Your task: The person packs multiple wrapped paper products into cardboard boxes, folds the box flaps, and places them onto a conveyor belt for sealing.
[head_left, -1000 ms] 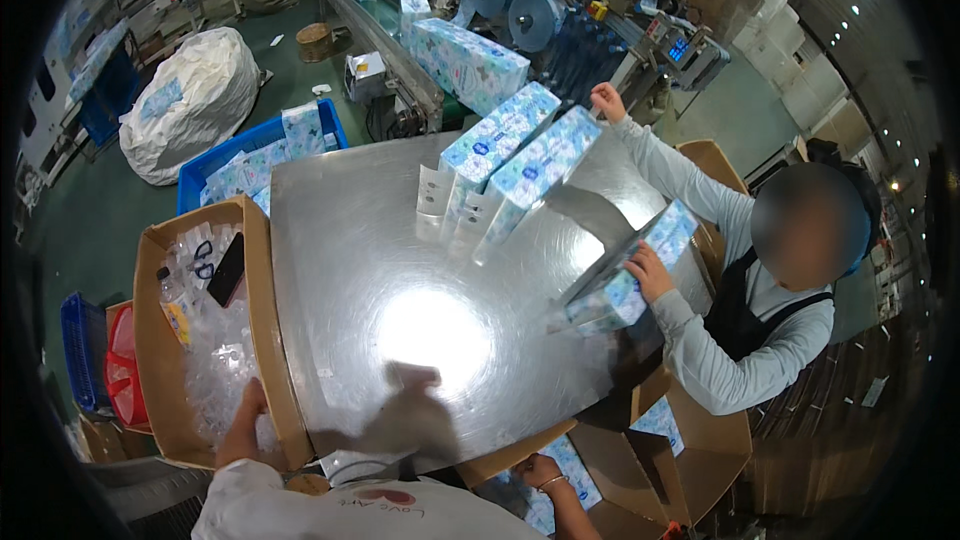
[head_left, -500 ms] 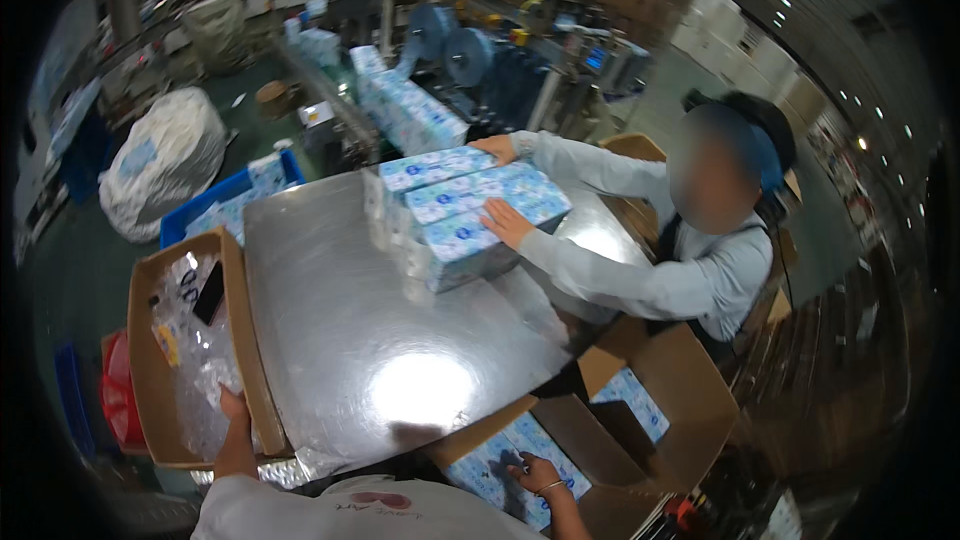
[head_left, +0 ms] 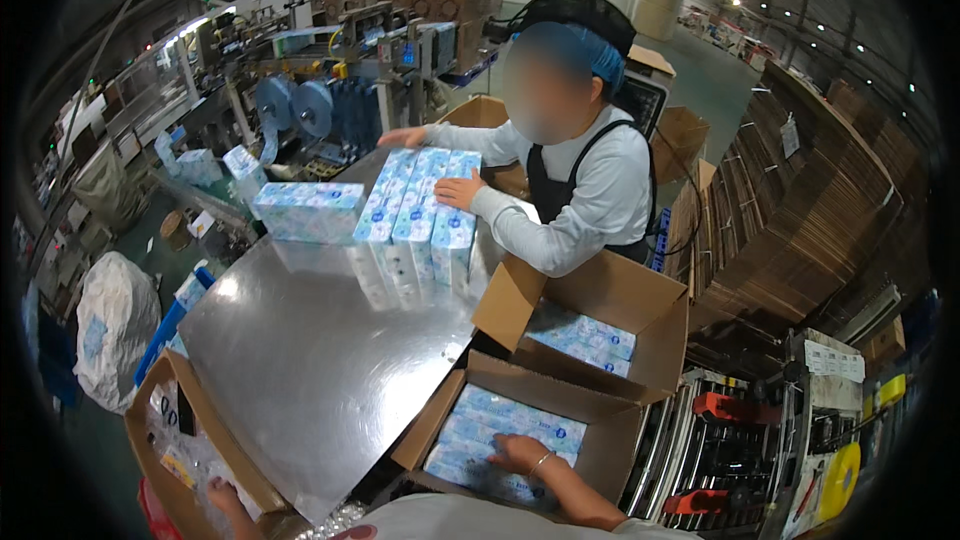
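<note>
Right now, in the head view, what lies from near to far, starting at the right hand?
Right hand on the packs in the near open carton → second open carton → standing row of blue tissue packs → packing machine.

pale blue-and-white patterned tissue packs, brown cardboard box, shiny silver table, white sack

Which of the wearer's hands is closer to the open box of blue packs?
Right. The right hand rests on the packs inside the open box; the left hand is across the table, at another carton.
</note>
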A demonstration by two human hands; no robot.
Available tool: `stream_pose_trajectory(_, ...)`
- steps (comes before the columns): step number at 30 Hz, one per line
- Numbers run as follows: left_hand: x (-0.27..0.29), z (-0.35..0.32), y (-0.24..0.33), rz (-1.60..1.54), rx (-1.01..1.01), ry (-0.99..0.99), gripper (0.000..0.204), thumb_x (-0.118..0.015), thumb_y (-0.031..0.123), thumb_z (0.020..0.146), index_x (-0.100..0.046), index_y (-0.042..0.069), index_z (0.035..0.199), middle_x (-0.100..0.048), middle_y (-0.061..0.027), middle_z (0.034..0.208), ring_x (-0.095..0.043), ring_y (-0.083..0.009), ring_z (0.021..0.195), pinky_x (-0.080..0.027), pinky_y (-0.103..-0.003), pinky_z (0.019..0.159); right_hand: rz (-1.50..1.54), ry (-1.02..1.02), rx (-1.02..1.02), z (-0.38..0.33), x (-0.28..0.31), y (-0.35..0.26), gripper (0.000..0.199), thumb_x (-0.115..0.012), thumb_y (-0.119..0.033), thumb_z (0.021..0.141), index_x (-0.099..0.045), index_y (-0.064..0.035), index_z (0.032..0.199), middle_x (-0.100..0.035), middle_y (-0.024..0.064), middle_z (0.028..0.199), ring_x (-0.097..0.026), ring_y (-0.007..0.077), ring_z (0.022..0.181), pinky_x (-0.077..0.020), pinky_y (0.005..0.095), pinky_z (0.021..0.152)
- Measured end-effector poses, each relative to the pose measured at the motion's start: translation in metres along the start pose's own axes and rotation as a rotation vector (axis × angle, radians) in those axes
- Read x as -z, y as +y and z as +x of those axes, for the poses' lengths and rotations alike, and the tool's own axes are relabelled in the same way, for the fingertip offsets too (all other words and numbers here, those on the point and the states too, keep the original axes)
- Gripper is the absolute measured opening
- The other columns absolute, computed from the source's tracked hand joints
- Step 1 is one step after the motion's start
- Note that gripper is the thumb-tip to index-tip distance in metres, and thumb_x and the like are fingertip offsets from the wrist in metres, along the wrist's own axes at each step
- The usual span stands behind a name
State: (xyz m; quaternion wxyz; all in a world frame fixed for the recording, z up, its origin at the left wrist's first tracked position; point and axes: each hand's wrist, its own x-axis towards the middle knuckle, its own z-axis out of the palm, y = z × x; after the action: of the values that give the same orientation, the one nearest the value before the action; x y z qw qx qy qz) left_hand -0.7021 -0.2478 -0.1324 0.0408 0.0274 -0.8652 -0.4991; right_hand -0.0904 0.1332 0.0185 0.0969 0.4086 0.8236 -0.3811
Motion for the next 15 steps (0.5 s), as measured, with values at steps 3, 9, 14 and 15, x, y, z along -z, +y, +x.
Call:
stream_pose_trajectory(3,0.021,0.003,0.082,-0.374,-0.094,0.022,0.021,-0.053,0.004,0.077,-0.057,-0.001,0.097,-0.055,-0.0067,0.070,-0.050,-0.0131,0.054,-0.043,-0.024,0.047,-0.071,0.007,0.079,-0.006,0.012,-0.008,0.042,-0.056,-0.036,0.080,-0.050,0.0006,0.101,-0.058,0.0252,0.092,-0.056,0.0389,0.088,-0.0454,0.0431,0.076)
stream_pose_trajectory(9,-0.026,-0.094,0.273,-0.646,-0.174,-0.473,0.035,-0.061,0.011,0.078,-0.051,-0.001,0.109,-0.060,-0.0066,0.081,-0.058,-0.0146,0.071,-0.047,-0.027,0.064,0.009,0.160,0.108,-0.009,-0.006,0.002,0.054,-0.061,-0.034,0.078,-0.050,0.0060,0.112,-0.059,0.0259,0.097,-0.058,0.0375,0.089,-0.0463,0.0405,0.078)
stream_pose_trajectory(14,-0.075,-0.210,0.372,-0.909,0.102,-0.762,0.025,-0.061,0.005,0.079,-0.051,0.002,0.102,-0.061,-0.0090,0.080,-0.061,-0.0174,0.070,-0.050,-0.028,0.066,0.029,0.153,0.101,-0.016,-0.009,0.005,0.053,-0.062,-0.032,0.077,-0.050,0.0061,0.112,-0.058,0.0271,0.096,-0.058,0.0392,0.088,-0.0469,0.0411,0.076)
stream_pose_trajectory(15,-0.087,-0.231,0.375,-0.914,0.155,-0.835,0.025,-0.061,0.004,0.079,-0.051,0.003,0.102,-0.062,-0.0093,0.081,-0.061,-0.0177,0.070,-0.051,-0.028,0.067,0.017,0.136,0.080,-0.018,-0.004,0.003,0.053,-0.062,-0.032,0.077,-0.050,0.0062,0.112,-0.058,0.0271,0.096,-0.058,0.0395,0.088,-0.0468,0.0413,0.076)
